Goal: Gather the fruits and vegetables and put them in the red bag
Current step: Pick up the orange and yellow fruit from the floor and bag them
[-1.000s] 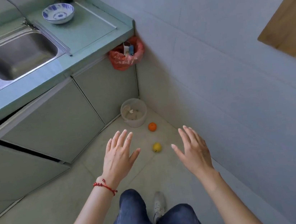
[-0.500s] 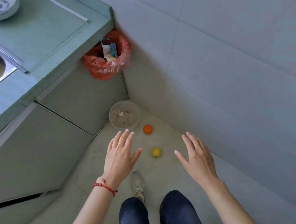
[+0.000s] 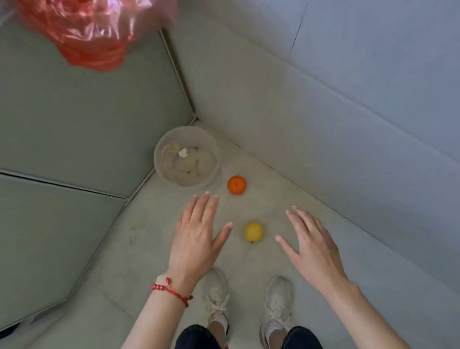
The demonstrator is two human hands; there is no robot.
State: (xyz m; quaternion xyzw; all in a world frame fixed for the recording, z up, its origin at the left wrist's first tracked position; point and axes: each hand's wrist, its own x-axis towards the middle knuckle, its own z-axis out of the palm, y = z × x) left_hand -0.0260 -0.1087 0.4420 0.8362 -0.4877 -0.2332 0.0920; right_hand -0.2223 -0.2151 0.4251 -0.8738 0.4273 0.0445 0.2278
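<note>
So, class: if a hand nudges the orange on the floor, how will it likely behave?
The orange is round and lies free on smooth floor, so it would probably roll. The wall and tub stand close and may stop it. Its small size suggests one hand could easily lift it.

One head-worn wide-angle view looks steeply down into a floor (image 3: 133, 245) corner, wall (image 3: 355, 70) at right, cabinet doors (image 3: 54, 115) at left, the wearer's shoes (image 3: 278, 294) near the bottom edge.
</note>
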